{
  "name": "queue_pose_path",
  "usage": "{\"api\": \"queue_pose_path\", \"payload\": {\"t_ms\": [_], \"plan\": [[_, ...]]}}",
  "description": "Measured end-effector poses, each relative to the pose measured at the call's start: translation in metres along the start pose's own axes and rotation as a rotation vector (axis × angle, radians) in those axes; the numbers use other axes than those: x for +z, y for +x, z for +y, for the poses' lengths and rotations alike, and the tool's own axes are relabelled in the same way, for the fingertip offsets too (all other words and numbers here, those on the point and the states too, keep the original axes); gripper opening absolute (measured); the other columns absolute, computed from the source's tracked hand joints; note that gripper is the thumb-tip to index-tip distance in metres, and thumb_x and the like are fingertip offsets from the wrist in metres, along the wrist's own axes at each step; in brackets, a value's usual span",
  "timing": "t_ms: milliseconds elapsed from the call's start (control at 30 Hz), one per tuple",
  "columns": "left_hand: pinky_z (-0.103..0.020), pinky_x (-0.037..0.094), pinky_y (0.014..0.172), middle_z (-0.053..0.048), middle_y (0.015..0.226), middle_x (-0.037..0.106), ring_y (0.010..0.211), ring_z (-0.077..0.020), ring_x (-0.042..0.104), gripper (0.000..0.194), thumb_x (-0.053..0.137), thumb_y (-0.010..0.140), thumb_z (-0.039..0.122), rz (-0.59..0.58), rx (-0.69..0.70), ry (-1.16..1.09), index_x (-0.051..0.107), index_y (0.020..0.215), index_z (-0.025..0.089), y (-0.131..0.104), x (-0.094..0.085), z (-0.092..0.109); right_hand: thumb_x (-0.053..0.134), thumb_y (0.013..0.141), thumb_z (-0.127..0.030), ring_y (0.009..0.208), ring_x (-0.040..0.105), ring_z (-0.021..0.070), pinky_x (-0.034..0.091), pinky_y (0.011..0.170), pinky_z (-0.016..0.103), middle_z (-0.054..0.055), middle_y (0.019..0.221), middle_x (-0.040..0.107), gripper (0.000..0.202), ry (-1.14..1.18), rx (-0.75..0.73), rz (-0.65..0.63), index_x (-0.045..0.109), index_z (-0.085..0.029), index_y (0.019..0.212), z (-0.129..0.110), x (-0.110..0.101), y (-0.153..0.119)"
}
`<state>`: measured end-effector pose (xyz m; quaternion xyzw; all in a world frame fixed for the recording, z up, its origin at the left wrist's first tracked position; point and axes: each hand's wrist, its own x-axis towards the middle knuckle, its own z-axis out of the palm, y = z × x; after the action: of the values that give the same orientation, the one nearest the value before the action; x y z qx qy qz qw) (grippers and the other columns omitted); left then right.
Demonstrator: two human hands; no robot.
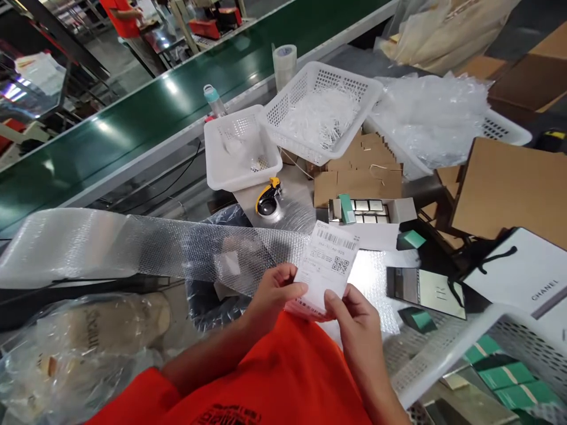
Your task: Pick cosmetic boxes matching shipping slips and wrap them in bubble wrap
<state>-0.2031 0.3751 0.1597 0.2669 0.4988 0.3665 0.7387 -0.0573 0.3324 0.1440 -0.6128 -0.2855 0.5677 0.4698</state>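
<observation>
Between my two hands is a white shipping label sheet (326,260) with a barcode and a QR code, its printed side facing me. My left hand (275,292) pinches its lower left edge, and my right hand (354,316) pinches the lower right. Below and behind the sheet lies bubble wrap (221,254), a long strip running off to the left. Just beyond the sheet stands an open white box (376,233) holding several small metallic-faced boxes and a green one. A tape dispenser (269,200), yellow and black, sits on the table to the left of that box.
White plastic baskets (212,168) stand at the back, one with shredded filler (319,121). Flat cardboard (514,192), a white paper bag (527,277) and a basket (443,354) with green boxes (507,375) are on the right. A green conveyor (146,112) crosses behind; a person (126,23) stands beyond.
</observation>
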Motion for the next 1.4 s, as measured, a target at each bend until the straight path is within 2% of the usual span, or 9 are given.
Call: {"api": "queue_pose_path", "payload": {"t_ms": [267,533,1067,1400], "plan": [[-0.030,0.044,0.066,-0.003,0.069,0.065,0.064,-0.0165,0.057,0.012,0.071,0.063,0.021,-0.014,-0.044,0.023,0.064,0.070,0.015,-0.006,0.001,-0.002,0.070,0.073,-0.052,0.063,0.055,0.0171,0.047,0.059,0.028,0.002,0.068,0.063,0.033,0.019,0.004,0.020,0.063,-0.019,0.074,0.000,0.001,-0.007],[-0.030,0.043,0.065,-0.002,0.067,0.064,0.062,-0.0162,0.056,0.010,0.070,0.064,0.021,-0.012,-0.051,0.034,0.062,0.068,0.016,-0.008,0.002,-0.003,0.068,0.076,-0.051,0.068,0.058,0.0187,0.049,0.062,0.029,0.003,0.074,0.067,0.033,0.001,-0.015,0.040,0.067,-0.019,0.082,0.004,0.002,-0.011],[-0.030,0.043,0.066,-0.001,0.064,0.061,0.061,-0.0150,0.054,0.010,0.069,0.063,0.020,-0.017,-0.050,0.037,0.060,0.066,0.016,-0.009,0.006,-0.001,0.067,0.077,-0.052,0.071,0.058,0.0191,0.047,0.064,0.029,0.003,0.076,0.066,0.034,-0.008,-0.023,0.061,0.068,-0.019,0.086,0.009,0.001,-0.013],[-0.029,0.043,0.069,-0.002,0.068,0.064,0.066,-0.0153,0.056,0.010,0.070,0.065,0.019,-0.042,-0.050,0.015,0.066,0.072,0.014,-0.007,0.007,-0.004,0.067,0.077,-0.053,0.074,0.059,0.0200,0.048,0.067,0.030,0.004,0.080,0.068,0.035,0.019,-0.006,0.058,0.067,-0.019,0.085,0.008,-0.002,-0.014]]}}
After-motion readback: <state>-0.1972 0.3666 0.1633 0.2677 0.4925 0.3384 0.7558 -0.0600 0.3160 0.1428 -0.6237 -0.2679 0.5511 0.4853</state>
